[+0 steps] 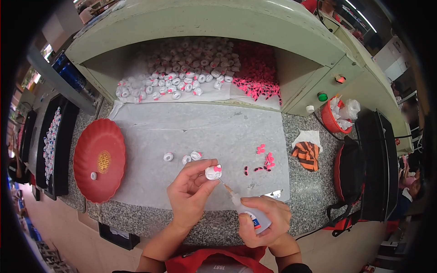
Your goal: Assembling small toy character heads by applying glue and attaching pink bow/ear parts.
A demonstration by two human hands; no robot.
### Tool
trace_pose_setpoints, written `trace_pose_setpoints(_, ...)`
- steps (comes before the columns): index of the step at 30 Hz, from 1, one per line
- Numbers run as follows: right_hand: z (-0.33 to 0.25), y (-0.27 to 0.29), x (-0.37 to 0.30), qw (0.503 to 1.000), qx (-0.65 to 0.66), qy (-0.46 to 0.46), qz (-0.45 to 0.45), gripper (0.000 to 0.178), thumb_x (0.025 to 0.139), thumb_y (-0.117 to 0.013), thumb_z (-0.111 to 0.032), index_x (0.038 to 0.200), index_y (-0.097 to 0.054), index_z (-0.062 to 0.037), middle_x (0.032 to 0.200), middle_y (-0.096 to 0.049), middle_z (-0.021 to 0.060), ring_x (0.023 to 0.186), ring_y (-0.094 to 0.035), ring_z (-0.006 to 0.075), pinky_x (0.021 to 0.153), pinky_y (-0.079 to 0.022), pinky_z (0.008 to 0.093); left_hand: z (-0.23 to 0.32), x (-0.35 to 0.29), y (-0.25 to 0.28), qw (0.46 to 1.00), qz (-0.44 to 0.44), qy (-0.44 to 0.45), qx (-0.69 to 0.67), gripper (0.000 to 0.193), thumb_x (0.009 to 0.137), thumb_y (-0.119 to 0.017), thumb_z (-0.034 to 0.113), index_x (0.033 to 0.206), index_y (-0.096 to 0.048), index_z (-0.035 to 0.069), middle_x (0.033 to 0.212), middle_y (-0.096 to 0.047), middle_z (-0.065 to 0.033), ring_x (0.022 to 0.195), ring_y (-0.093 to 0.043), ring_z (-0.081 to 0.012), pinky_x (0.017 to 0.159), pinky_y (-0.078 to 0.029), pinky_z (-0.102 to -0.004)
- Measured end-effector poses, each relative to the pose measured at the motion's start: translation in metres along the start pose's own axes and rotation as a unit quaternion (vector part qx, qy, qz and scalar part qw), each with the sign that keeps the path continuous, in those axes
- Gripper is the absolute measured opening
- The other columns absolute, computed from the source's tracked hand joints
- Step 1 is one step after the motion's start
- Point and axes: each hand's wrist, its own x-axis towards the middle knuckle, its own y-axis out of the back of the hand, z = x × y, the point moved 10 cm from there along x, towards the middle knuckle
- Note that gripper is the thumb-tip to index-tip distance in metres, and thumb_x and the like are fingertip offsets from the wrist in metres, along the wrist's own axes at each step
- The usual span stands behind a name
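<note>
Between thumb and fingers, my left hand (pixel 193 189) pinches a small white round piece (pixel 213 172) with a pink patch on it. My right hand (pixel 266 220) is wrapped round a white squeeze bottle (pixel 255 217) with a thin nozzle. The nozzle tip (pixel 221 181) points up and left, at the lower side of the white piece; whether they touch I cannot tell. Just beyond my left hand lie several similar white pieces (pixel 168 157). To the right, small pink pieces (pixel 269 160), some with dark sides, are scattered on the white sheet (pixel 150 132).
A green metal cabinet (pixel 300 68) holds heaps of white pieces (pixel 182 63) and pink pieces (pixel 257 68). At left stands a red scalloped plate (pixel 116 182) with one white piece. At right are an orange-and-black striped cloth (pixel 306 155), a red basket (pixel 328 119) and a black bag (pixel 349 170).
</note>
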Motion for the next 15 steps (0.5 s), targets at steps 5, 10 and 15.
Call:
trace_pose_setpoints(5,0.003,0.0,-0.001,1.0,0.015,-0.016,-0.001,0.031,0.06,-0.064,0.0,0.09,-0.059,0.0004,0.067,-0.061,0.006,0.042,-0.05,0.0148,0.039,-0.04,0.0244,-0.002,-0.001,0.0,1.0,0.007,0.007,0.004,0.038,0.075,-0.058,-0.012,0.111,-0.048,-0.006,0.109,-0.056,-0.0186,0.1,-0.057,-0.023,0.086,-0.046,-0.0309)
trace_pose_setpoints(10,0.004,0.001,-0.001,0.999,0.018,-0.031,0.0,0.029,0.06,-0.064,0.0,0.089,-0.059,0.0002,0.064,-0.059,0.0067,0.041,-0.05,0.015,0.039,-0.039,0.0248,-0.002,-0.002,-0.002,1.0,-0.006,0.007,0.003,0.037,0.075,-0.058,-0.012,0.111,-0.049,-0.005,0.11,-0.055,-0.0193,0.1,-0.057,-0.0234,0.086,-0.047,-0.0316)
trace_pose_setpoints(15,0.015,0.012,0.001,0.997,0.02,-0.077,0.002,0.029,0.065,-0.063,-0.005,0.093,-0.059,0.0025,0.069,-0.062,0.0105,0.05,-0.056,0.0153,0.046,-0.044,0.0252,-0.007,-0.001,-0.008,1.0,-0.021,0.017,-0.005,0.035,0.076,-0.056,-0.014,0.11,-0.05,-0.006,0.111,-0.053,-0.016,0.1,-0.055,-0.0203,0.086,-0.047,-0.0297)
